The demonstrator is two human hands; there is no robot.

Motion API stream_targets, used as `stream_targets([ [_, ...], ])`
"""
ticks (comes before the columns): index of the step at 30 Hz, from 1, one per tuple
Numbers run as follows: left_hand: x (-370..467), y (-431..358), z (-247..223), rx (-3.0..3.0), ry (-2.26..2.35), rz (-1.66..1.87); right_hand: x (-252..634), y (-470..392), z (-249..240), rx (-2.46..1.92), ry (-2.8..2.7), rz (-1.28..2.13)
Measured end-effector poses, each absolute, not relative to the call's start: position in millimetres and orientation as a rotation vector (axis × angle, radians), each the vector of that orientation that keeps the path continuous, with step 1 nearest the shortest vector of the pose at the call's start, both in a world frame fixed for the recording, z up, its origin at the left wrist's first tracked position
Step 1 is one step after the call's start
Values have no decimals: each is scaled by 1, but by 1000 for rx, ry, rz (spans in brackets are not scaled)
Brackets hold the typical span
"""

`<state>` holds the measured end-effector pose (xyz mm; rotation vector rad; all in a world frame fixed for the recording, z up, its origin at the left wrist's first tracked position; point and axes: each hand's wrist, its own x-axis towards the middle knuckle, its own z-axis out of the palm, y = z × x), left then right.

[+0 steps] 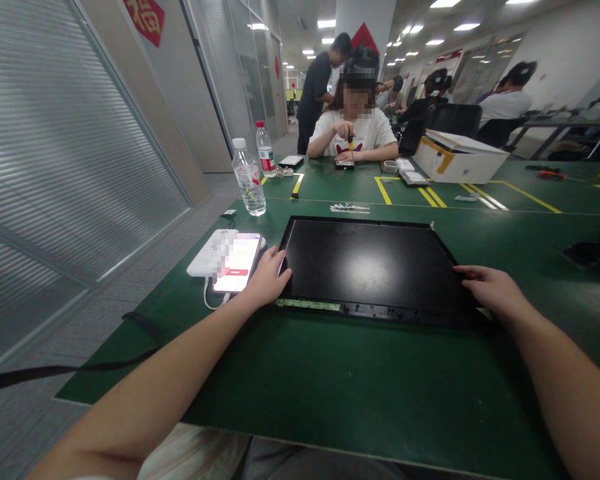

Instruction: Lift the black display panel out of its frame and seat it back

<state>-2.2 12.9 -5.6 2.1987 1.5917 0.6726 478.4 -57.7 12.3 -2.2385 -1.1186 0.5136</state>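
Observation:
A flat black display panel lies face up on the green table, and a ceiling light reflects in its dark surface. Along its near edge runs an exposed strip of green circuit board. My left hand grips the panel's left edge, thumb on top and fingers along the side. At the right edge, my right hand pinches the frame between thumb and fingers. Just left of my left hand, a lit phone with a white cable leans on a white box-like device.
Two water bottles, a nearer one and a red-capped one, stand at the table's left side. Small metal strips lie beyond the panel. Across the green table, a co-worker holds a screwdriver near a white box.

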Motion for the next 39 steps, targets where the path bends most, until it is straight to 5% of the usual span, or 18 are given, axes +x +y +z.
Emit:
stream_targets([
  [26,-2,14,-2,2256,1565,612,478,-58,12,-2241,-1157,534],
  [39,-4,8,-8,2267,1522,590,491,-55,-5,-2304,-1459,246],
])
